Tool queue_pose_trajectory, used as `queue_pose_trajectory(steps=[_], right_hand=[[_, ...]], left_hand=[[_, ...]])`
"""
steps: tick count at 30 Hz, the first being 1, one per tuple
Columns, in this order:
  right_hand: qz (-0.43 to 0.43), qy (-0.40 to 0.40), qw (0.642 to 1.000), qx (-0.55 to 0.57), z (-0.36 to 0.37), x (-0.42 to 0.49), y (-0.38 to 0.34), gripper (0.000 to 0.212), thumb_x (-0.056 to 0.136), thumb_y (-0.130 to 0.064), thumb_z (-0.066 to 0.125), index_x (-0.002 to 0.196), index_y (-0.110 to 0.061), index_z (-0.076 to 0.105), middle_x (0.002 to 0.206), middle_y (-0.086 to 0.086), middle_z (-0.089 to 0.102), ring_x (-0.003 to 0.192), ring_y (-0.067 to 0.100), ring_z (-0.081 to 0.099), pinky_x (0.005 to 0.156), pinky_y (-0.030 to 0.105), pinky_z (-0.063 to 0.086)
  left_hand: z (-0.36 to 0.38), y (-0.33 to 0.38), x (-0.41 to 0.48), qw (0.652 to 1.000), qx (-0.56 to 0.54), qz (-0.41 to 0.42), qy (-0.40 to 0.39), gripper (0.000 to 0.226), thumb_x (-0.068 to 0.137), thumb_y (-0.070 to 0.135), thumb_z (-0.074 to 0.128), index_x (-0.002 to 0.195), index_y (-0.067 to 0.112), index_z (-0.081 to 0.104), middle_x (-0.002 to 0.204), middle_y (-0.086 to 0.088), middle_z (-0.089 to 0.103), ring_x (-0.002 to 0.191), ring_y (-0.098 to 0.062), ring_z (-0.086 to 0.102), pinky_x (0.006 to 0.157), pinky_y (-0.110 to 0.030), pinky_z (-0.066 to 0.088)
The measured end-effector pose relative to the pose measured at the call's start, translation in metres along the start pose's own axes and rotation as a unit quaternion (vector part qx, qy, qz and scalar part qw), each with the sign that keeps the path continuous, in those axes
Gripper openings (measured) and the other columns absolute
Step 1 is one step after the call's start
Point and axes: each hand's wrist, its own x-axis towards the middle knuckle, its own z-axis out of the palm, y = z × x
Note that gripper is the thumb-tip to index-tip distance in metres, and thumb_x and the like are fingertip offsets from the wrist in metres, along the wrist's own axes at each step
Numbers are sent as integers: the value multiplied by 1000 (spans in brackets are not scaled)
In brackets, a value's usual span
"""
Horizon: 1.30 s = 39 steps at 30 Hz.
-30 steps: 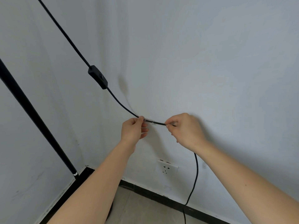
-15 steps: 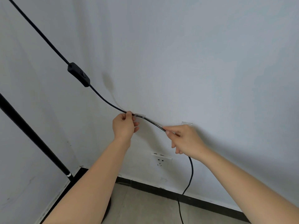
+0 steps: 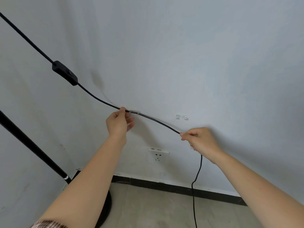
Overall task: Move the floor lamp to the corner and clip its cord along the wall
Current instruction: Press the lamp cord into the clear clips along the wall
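Pale grey walls meet in a corner at about 9 o'clock, with a dark skirting board [image 3: 181, 189] along the tiled floor. Across the right-hand wall runs the black cord [image 3: 158, 120], dropping from 10 o'clock through its inline switch [image 3: 65, 73], passing through the first clear clip [image 3: 134, 111] near the centre, then slanting down toward 4 o'clock and hanging to the floor. A second or so back both hands were bunched together over that first clip; now the cord sits in it and the hands have spread apart, so one fixing looks done and the next is in hand. A second clear clip [image 3: 181, 117] waits empty on the wall at about 2 o'clock from the first, just above the cord's slanting run.

At the clip's 9 o'clock side, the left hand [image 3: 119, 123] pinches the cord between thumb and forefinger, the other fingers loosely curled, forearm reaching up from 7 o'clock. Below the empty clip, the right hand [image 3: 199, 139] is closed in a light fist around the cord, wrist bent, forearm coming from 5 o'clock. Lifting that stretch should bring it to the clip.

Further out, the floor lamp pole [image 3: 32, 146] leans across the left edge, its round base [image 3: 106, 209] sitting in the corner. A white wall socket [image 3: 158, 156] sits unused at 6 o'clock.
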Motion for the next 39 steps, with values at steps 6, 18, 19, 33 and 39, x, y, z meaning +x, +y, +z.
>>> queue_pose_trajectory(steps=[6, 18, 19, 33, 39], right_hand=[[-39, 47, 998, -4, -1, -2, -4, 29, 85, -28, 67, 69, -5, 72, 49, 1, 49, 48, 14, 37, 46, 23, 28], [-95, 70, 988, -99, -6, -4, -16, 44, 86, -25, 62, 60, 9, 50, 48, 4, 29, 46, 16, 23, 45, 26, 21], [-95, 71, 988, -103, -7, -3, -16, 44, 85, -25, 62, 58, 7, 51, 43, -1, 28, 42, 15, 23, 41, 23, 21], [-82, 85, 993, -8, -37, -1, -28, 14, 79, -11, 65, 69, -21, 66, 57, 8, 65, 34, 9, 52, 37, 15, 41], [-102, 134, 986, -7, -34, 5, -28, 18, 81, -11, 66, 68, -23, 69, 48, -13, 64, 38, 4, 55, 38, 21, 47]], left_hand=[[0, -9, -19, 995, 23, -44, -90, 26, 85, 39, 64, 83, 13, 59, 80, -2, 64, 66, -15, 65, 53, -24, 57], [48, -41, -62, 958, 41, -124, -254, 15, 84, 19, 69, 77, 6, 67, 73, -4, 71, 60, -12, 68, 59, -22, 57], [51, -41, -62, 961, 31, -128, -242, 15, 84, 15, 69, 74, 5, 66, 69, -5, 70, 59, -13, 68, 58, -21, 57], [73, -38, -66, 970, -54, -168, -164, 8, 82, 7, 70, 83, -1, 69, 63, -7, 72, 54, -14, 69, 53, -19, 57], [73, -36, -65, 969, -31, -178, -167, 10, 82, 11, 71, 82, 1, 70, 60, -5, 72, 54, -15, 70, 51, -20, 57]])
